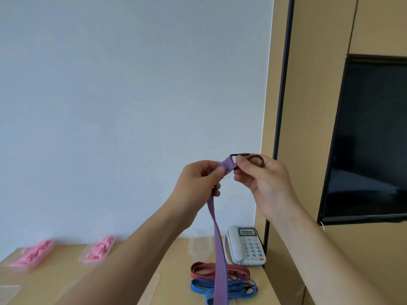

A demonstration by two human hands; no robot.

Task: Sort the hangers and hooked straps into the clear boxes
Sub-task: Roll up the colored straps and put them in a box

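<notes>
Mid strap step, we judge: over the table (171, 263), w/ hangers (100, 247) already in the boxes (82, 259) at left, the strap (217, 234) hangs from our raised hands, L hand (198, 179) pinching it near the top, R hand (264, 179) pinching the end by the hook (240, 154), so next we prob. bundle it & lower it into a box.

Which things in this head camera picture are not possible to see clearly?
All in the head view:
- Blurred: the pink items in the clear boxes.
- Cut off by the bottom edge: the lower end of the striped strap.
- Hidden behind the right hand: most of the black hook.
- Too small: the hooks of the blue strap.
</notes>
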